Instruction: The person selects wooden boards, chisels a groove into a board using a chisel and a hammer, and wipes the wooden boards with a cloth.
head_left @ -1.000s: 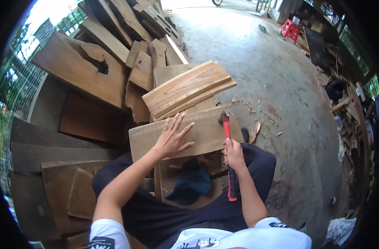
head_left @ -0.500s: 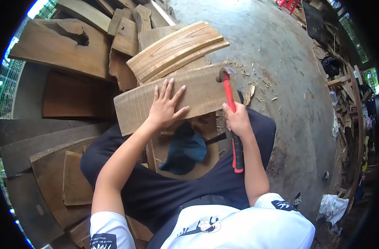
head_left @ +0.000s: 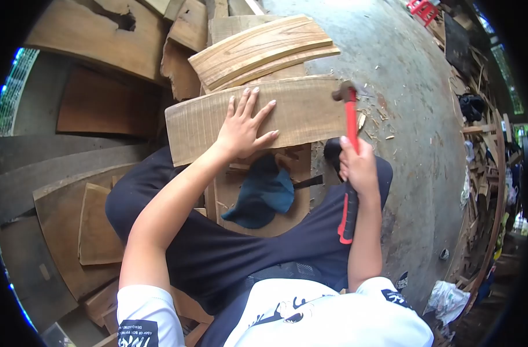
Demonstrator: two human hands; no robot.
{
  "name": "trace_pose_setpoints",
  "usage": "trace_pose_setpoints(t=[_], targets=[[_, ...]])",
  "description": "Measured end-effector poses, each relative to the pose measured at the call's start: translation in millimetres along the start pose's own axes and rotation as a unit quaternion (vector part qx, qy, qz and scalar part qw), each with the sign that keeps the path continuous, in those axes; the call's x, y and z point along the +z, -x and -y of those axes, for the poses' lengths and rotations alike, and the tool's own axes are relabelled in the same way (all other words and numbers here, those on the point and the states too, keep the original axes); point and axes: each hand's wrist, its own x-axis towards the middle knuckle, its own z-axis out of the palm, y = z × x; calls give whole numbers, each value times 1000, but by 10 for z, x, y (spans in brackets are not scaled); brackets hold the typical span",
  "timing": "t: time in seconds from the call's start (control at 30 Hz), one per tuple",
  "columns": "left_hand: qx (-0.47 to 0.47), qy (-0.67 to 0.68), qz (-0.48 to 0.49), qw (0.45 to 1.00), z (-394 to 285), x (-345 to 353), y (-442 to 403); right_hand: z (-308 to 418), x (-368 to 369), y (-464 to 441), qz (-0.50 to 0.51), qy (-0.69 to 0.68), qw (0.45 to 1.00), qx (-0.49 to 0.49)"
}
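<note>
Red and black, the hammer (head_left: 351, 118) is in the closed right hand (head_left: 359, 168), fingers wrapped around its handle. The left hand (head_left: 238, 133) is open, fingers spread, palm down on the brown board (head_left: 304, 110), holding no tool. The board lies across the middle of the frame, and the hammer's head is by its upper right corner; whether they touch, I cannot tell. Just beyond are stacked paler boards (head_left: 261, 52); below is a teal cloth (head_left: 261, 199). Wood chips (head_left: 362, 120) on the floor (head_left: 414, 173) suggest some wood has already been worked, but the board looks whole, with no finished joint visible, so how much is left is unclear. Compared with half a second ago, the hammer's head has shifted from over the board's right end towards its outer edge, while the left hand remains spread.
</note>
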Motion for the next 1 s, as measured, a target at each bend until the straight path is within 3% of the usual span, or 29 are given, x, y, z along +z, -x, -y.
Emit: trace_pose_setpoints(t=[0.13,0.27,0.3,0.53,0.6,0.7,0.73,1.0], targets=[[0,1,-18,1000,-13,16,25,99,-80,182,0,-10,1000,-27],[-7,0,-2,1000,-17,-6,16,-320,-76,140,-21,68,996,62],[-7,8,6,1000,-27,-16,-3,-428,-110,122,1,31,996,88],[-2,-1,-3,1000,-23,33,-16,-76,-135,339,-49,34,998,-13],[-3,6,9,1000,-47,-2,-1,-151,-197,285,-38,-7,999,-12],[-14,1,16,1000,-49,-11,-11,-397,-229,131,-22,-4,997,76],[-11,-1,18,1000,-57,-33,-12,-514,-256,100,-19,49,997,56],[-10,4,2,1000,-36,29,13,-333,-66,308,-33,33,999,27]])
